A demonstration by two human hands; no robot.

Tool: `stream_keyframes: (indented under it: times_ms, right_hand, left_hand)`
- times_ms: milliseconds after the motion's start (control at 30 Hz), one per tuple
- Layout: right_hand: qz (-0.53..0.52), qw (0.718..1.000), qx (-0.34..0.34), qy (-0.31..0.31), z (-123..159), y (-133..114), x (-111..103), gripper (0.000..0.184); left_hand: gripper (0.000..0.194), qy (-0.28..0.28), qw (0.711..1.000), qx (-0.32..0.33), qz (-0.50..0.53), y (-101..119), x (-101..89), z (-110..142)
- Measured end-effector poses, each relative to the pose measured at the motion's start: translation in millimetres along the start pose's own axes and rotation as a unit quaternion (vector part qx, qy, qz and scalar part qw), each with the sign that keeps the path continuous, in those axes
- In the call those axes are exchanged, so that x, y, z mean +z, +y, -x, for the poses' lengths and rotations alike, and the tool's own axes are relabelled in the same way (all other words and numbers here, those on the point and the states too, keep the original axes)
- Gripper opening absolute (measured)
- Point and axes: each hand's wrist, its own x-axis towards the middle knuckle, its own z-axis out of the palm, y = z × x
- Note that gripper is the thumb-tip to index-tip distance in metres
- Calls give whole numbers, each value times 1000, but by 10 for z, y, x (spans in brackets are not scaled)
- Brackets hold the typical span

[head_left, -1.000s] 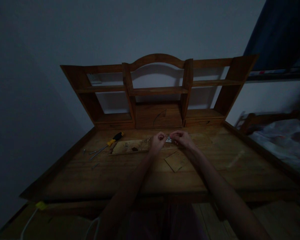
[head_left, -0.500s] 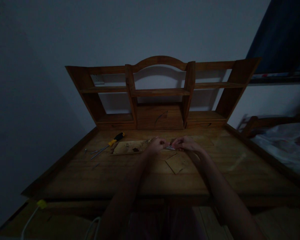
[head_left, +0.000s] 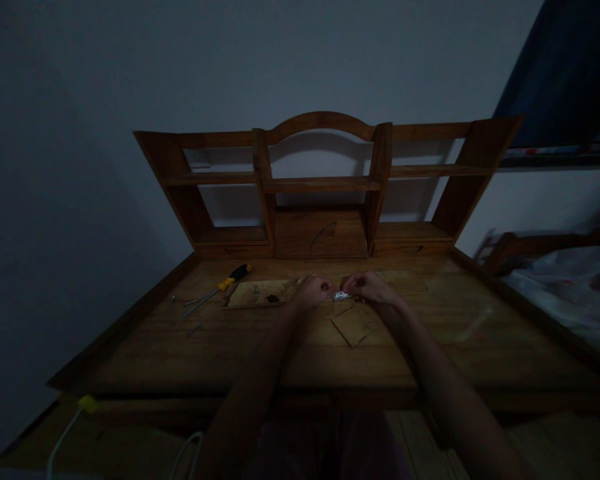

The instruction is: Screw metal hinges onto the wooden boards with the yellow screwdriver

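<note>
Between my two hands is a small shiny metal piece, perhaps a hinge; the dim light hides its exact kind. My right hand is closed, its thumb and fingertips pinching the right end of the piece. My left hand is curled just left of the piece, fingertips drawn together; whether they hold anything is hidden. Below the hands a thin square wooden board lies on the desk. A worn wooden strip with a dark hole extends to the left of my left hand.
A yellow and black screwdriver lies at the desk's left, beside small metal rods or screws. A wooden shelf unit stands along the back of the desk. A white cable with a yellow end is at lower left.
The metal piece has turned and shows a broader bright face on its left end, now apart from my left fingertips. Both hands stay nearly in place.
</note>
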Motion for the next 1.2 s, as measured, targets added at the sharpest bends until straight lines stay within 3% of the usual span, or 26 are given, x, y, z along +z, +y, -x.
stream_keyframes:
  times_ms: [167, 667, 967, 1067, 1200]
  right_hand:
    - [-16, 1000, -2, 10, 2, 2, 26, 16]
    - [33, 998, -43, 23, -78, 151, 70, 22]
    - [78, 992, -94, -12, -122, 262, 7, 30]
    - [84, 991, -106, -8, -144, 316, 10, 29]
    - [90, 988, -122, -12, -150, 342, 21, 25]
  left_hand:
    - [35, -22, 999, -37, 9, 11, -6, 5]
    - [27, -51, 995, -27, -87, -17, -26, 13]
    - [28, -47, 996, -33, -64, -99, 18, 2]
    - [28, -33, 997, -64, -16, -133, 58, -27]
    - [26, 25, 993, -113, 1, -126, 98, -53]
